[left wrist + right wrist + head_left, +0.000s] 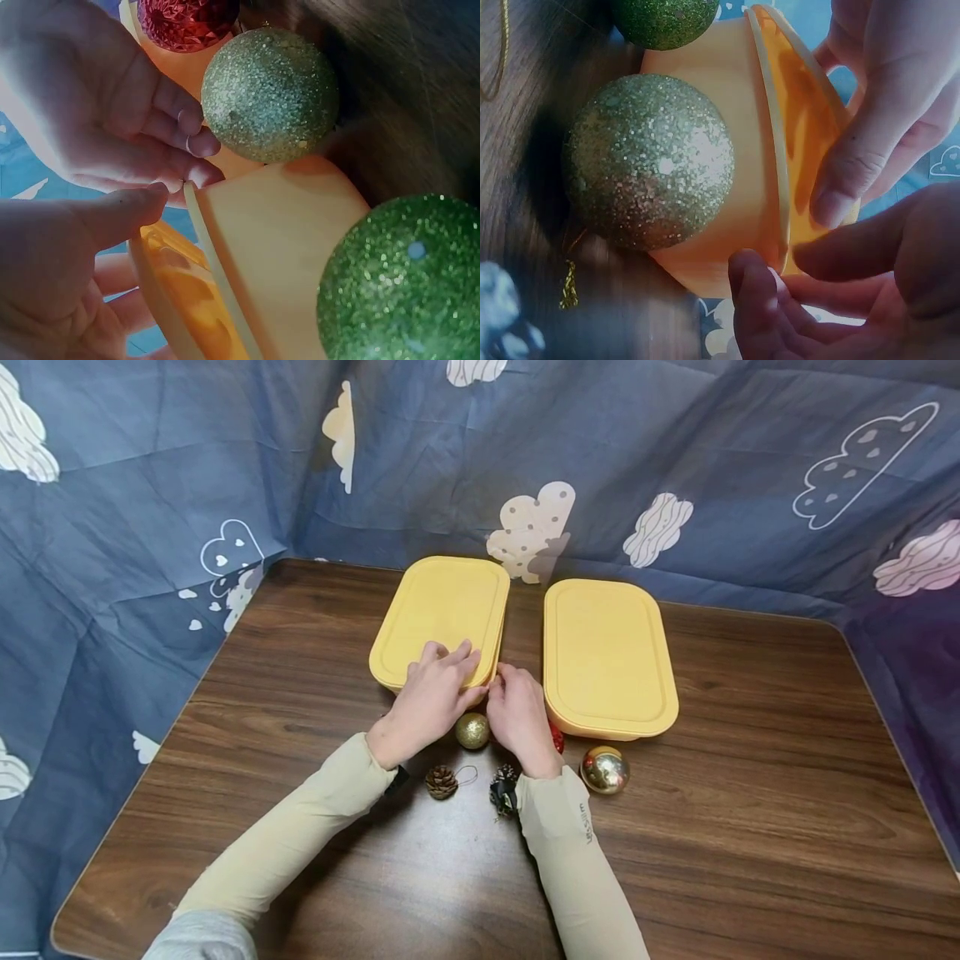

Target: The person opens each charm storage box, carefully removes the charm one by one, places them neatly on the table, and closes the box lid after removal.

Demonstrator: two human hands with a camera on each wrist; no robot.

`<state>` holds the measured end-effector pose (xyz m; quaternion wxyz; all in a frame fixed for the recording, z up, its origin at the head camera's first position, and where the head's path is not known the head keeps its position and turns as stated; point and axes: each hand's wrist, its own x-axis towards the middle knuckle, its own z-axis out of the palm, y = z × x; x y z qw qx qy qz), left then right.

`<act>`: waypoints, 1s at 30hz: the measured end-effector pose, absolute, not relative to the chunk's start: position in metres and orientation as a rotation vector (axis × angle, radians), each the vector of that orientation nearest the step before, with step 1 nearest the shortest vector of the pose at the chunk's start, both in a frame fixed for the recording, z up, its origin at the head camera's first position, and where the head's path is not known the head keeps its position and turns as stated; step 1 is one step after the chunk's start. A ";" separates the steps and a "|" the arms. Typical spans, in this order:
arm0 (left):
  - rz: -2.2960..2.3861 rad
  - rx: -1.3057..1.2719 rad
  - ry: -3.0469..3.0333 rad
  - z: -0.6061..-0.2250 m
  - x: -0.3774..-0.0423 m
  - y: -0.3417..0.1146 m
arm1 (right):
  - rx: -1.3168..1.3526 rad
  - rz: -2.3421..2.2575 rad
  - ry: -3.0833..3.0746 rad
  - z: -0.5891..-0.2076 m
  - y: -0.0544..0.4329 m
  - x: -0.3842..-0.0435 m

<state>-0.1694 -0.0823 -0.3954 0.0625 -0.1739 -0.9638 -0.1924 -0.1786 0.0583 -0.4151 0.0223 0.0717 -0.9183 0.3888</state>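
Both hands work at the near right corner of the left yellow box (739,90). Its yellow lid (450,602) is raised at the near edge, leaving a gap above the rim. My left hand (431,693) holds the lid there, fingers spread over the top and thumb at its edge. At the corner, my right hand (517,706) pinches the box's rim between thumb and fingers. A gold glitter ball (472,731) lies against the box's near side, just below the hands. Beside it is a green glitter ball (409,285), hidden by the left hand in the head view.
Right of the hands stands a second lidded yellow box (609,652). Near it lie a red ball (557,737), partly hidden, and a shiny gold ball (604,770). A brown pinecone (442,782) and a dark frosted pinecone (502,787) lie between the forearms.
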 end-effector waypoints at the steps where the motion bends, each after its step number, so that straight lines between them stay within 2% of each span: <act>1: -0.574 -0.527 -2.918 -0.396 -0.169 -0.082 | 0.223 1.200 -2.844 -0.415 0.058 -0.179; 30: -0.358 -0.558 -2.954 -0.404 -0.172 -0.068 | 0.163 1.232 -2.850 -0.417 0.058 -0.182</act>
